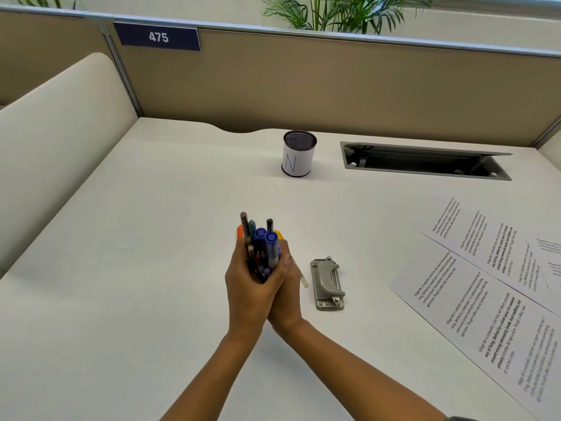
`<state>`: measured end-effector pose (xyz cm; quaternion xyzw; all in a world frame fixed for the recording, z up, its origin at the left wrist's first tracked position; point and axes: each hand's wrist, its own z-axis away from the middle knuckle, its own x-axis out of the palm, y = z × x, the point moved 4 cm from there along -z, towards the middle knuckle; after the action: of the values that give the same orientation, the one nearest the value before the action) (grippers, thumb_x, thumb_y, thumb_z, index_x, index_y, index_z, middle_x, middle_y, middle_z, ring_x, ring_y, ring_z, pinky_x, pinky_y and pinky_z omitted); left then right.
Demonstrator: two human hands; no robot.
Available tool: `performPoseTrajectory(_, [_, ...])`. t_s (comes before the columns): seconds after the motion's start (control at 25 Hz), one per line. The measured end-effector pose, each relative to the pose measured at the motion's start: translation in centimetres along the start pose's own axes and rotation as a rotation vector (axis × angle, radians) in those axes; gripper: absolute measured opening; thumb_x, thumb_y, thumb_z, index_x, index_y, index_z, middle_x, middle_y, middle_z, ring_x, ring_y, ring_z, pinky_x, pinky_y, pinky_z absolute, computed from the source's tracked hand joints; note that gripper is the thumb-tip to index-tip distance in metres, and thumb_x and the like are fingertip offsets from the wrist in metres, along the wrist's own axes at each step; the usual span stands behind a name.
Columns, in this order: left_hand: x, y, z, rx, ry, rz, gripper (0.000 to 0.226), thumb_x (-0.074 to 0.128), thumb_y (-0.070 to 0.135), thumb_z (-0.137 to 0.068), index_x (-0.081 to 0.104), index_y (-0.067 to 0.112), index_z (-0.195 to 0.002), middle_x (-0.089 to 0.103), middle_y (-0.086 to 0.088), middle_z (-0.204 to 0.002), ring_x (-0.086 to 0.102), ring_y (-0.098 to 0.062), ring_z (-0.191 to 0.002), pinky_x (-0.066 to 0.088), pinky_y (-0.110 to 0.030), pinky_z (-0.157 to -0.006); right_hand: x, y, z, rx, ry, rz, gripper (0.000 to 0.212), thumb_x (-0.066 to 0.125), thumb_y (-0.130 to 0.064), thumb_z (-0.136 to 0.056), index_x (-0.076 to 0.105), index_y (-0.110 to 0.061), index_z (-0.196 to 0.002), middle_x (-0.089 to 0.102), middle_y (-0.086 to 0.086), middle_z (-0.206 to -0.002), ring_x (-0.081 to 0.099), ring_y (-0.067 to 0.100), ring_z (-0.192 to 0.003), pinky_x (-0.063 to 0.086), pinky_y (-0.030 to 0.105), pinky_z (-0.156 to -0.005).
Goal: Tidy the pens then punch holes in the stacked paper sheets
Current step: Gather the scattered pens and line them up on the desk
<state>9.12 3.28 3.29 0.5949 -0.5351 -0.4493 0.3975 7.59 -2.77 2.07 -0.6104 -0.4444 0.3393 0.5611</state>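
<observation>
A bundle of pens and markers (263, 245) stands upright at the desk's middle, clasped between both palms. My left hand (246, 288) wraps its left side and my right hand (287, 294) presses from the right. Purple, orange, yellow and dark caps stick out above my fingers. A black mesh pen cup (299, 154) with a white paper label stands empty farther back. A grey metal hole punch (328, 284) lies just right of my hands. Printed paper sheets (473, 302) lie spread out, overlapping, at the right.
A recessed grey cable tray (425, 161) with its lid raised is set in the desk at the back right. Tan partition walls (303, 86) close the back, a cream panel (60, 141) the left. A white pen end (303, 281) pokes out beside my right hand.
</observation>
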Motion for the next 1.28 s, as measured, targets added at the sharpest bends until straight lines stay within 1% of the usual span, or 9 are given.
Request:
performPoseTrajectory(0.16, [0.7,-2.8,1.7,-0.149,-0.057,0.102,0.048,0.065,0.053,-0.074,0.058,0.021,-0.108,0.067,0.012,-0.096,0.066,-0.005,-0.095,0.051,-0.015,-0.082,-0.8,1.4,1.5,0.007,0.04,0.037,0.051,0.05,-0.071,-0.078,0.057,-0.025,-0.099,0.066,0.003,-0.082,0.063,-0.004,-0.077,0.054,0.016,-0.069])
performPoseTrajectory(0.24, [1.4,-3.9,3.4,-0.487,-0.245,0.064,0.039,0.059,0.04,-0.088,0.056,0.014,-0.117,0.069,0.0,-0.114,0.062,-0.013,-0.111,0.049,-0.028,-0.096,-0.9,2.2,1.9,0.038,-0.001,0.021,0.06,0.052,-0.073,-0.076,0.057,-0.018,-0.1,0.069,-0.008,-0.085,0.062,-0.01,-0.08,0.051,0.009,-0.071])
performPoseTrajectory(0.32, [-0.8,-4.6,3.4,-0.253,-0.027,-0.713,0.042,0.045,0.011,-0.098,0.038,-0.002,-0.138,0.051,-0.023,-0.137,0.042,-0.031,-0.134,0.04,-0.042,-0.106,-1.0,2.8,1.9,0.043,-0.02,0.089,0.051,0.054,-0.065,-0.081,0.061,-0.018,-0.1,0.071,-0.01,-0.087,0.065,-0.005,-0.083,0.053,0.015,-0.073])
performPoseTrajectory(0.4, [0.2,-4.0,3.2,-0.527,-0.207,0.059,0.051,0.066,0.036,-0.084,0.05,0.031,-0.132,0.066,-0.011,-0.118,0.059,-0.019,-0.116,0.052,-0.019,-0.087,-1.0,2.9,1.5,0.031,-0.01,0.174,0.042,0.057,-0.049,-0.085,0.064,-0.01,-0.1,0.071,-0.004,-0.083,0.066,-0.002,-0.079,0.055,0.02,-0.069])
performPoseTrajectory(0.56, [-0.9,-2.5,-0.4,-0.104,-0.125,0.113,0.069,0.049,0.062,-0.082,0.041,0.021,-0.137,0.06,0.004,-0.126,0.059,-0.009,-0.114,0.049,-0.019,-0.089,-1.1,1.7,-0.2,-0.033,0.046,0.532,0.026,0.066,-0.035,-0.087,0.059,-0.017,-0.106,0.066,-0.007,-0.085,0.064,0.0,-0.076,0.052,0.015,-0.062])
performPoseTrajectory(0.68, [-1.0,-3.1,-1.8,-0.26,0.052,0.049,0.048,0.017,0.048,-0.098,0.041,0.028,-0.134,0.052,0.006,-0.135,0.05,-0.012,-0.123,0.042,-0.026,-0.102,-1.7,0.9,-1.4,0.019,0.171,0.84,0.036,0.068,-0.022,-0.082,0.054,-0.011,-0.113,0.059,0.006,-0.105,0.058,0.018,-0.092,0.051,0.025,-0.075])
performPoseTrajectory(0.84, [-1.7,-5.2,-3.0,-0.583,0.047,-0.135,0.065,0.008,0.057,-0.094,0.041,0.019,-0.134,0.05,-0.004,-0.139,0.045,-0.026,-0.128,0.033,-0.048,-0.111,-2.1,0.8,-2.6,0.184,0.113,1.085,0.042,0.062,-0.024,-0.086,0.05,-0.003,-0.12,0.048,0.013,-0.118,0.047,0.026,-0.106,0.044,0.029,-0.083])
performPoseTrajectory(1.12, [-0.7,-5.0,-2.1,-0.71,0.005,-0.129,0.071,0.003,0.066,-0.088,0.034,0.019,-0.132,0.066,-0.007,-0.107,0.062,-0.029,-0.096,0.04,-0.035,-0.081,-0.8,1.5,-3.9,0.358,-0.056,1.177,0.043,0.059,-0.037,-0.09,0.05,-0.006,-0.118,0.047,0.014,-0.123,0.045,0.03,-0.113,0.04,0.038,-0.091])
performPoseTrajectory(1.28, [-0.8,-4.9,-1.7,-0.677,0.1,-0.115,0.064,0.004,0.064,-0.09,0.032,0.022,-0.13,0.063,-0.004,-0.1,0.06,-0.026,-0.088,0.039,-0.032,-0.074,0.1,1.4,-4.0,0.331,-0.101,1.196,0.024,0.053,-0.014,-0.093,0.048,-0.007,-0.116,0.052,0.014,-0.122,0.049,0.029,-0.111,0.04,0.036,-0.089])
